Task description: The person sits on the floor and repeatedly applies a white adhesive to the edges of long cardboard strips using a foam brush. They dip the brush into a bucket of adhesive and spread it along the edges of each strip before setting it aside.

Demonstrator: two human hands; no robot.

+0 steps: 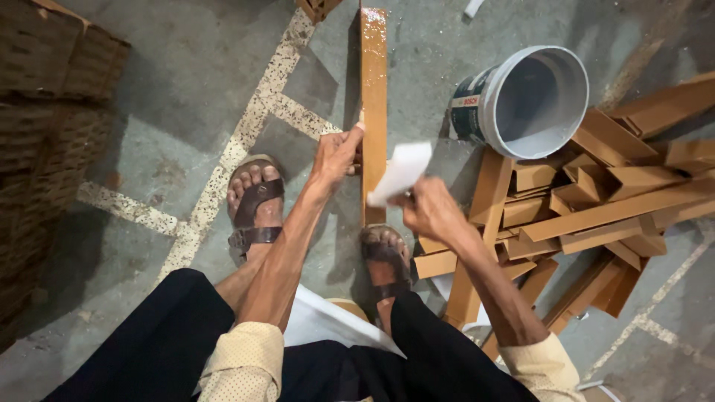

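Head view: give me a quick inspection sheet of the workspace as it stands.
Surface: grey concrete floor with pale speckled lines; the person's sandalled feet rest on it.
Job's things: long wooden strip, glossy on top, lying on the floor; white folded pad.
Clutter: pile of brown wooden offcuts at the right; white bucket tipped on its side, its inside pale.
Grippers: left hand grips the strip's edge; right hand holds the pad beside the strip.
Cables: nothing seen.
Surroundings: stacked brown cartons at the left.
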